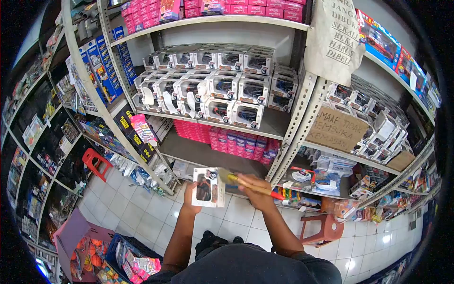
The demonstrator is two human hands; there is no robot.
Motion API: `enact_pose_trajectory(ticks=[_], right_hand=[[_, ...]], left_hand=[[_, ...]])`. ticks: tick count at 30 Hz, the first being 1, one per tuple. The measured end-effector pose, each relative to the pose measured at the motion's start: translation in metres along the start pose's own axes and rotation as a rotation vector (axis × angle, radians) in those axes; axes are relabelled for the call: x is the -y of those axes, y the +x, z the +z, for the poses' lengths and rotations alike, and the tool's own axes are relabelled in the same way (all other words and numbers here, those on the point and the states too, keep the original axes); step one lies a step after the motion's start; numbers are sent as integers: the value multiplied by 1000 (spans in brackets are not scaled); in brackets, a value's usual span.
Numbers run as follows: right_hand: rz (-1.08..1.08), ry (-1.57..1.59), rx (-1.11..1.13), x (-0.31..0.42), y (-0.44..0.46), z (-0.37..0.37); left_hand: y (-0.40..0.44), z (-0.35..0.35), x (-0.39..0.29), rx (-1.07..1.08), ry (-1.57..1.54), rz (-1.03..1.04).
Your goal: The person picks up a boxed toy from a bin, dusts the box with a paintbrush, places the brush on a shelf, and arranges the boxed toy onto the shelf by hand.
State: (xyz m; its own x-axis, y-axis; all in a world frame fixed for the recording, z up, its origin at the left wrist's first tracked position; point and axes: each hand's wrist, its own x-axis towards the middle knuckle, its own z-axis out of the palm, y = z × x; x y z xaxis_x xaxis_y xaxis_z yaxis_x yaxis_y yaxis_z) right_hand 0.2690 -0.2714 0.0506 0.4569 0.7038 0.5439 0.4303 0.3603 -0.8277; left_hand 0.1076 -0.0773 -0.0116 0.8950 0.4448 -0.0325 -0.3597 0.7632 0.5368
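Pinching a windowed carton (208,187) by its nine-o'clock side, the left hand (190,199) holds it over the floor (158,208). The right hand (257,191) closes around a brush (232,178), its head at the carton's two-o'clock edge, contact unclear. Similar cartons (223,86) fill a shelf (273,127) at twelve o'clock; a red stool (97,162) stands at nine.

One head-worn camera faces forward (and down).

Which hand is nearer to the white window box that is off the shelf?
Left. The left hand holds the white box at its left side; the right hand, with a brush, is to its right.
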Motion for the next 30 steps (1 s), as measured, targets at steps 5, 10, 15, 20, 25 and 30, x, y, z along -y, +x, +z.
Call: enact_pose_trajectory(ticks=[5, 10, 15, 20, 25, 30], right_hand=[[21, -65, -60, 4, -6, -5], [-3, -30, 81, 1, -19, -3], [113, -86, -192, 6, -6, -11], [36, -45, -52, -1, -15, -6], [30, -25, -18, 5, -18, -8], [169, -23, -202, 15, -5, -10]], left_hand=[[13, 0, 19, -94, 32, 11], [18, 9, 14, -189, -10, 50], [15, 1, 29, -143, 47, -22], [17, 30, 22, -172, -23, 53], [15, 23, 9, -54, -29, 28], [17, 23, 21, -119, -16, 40]])
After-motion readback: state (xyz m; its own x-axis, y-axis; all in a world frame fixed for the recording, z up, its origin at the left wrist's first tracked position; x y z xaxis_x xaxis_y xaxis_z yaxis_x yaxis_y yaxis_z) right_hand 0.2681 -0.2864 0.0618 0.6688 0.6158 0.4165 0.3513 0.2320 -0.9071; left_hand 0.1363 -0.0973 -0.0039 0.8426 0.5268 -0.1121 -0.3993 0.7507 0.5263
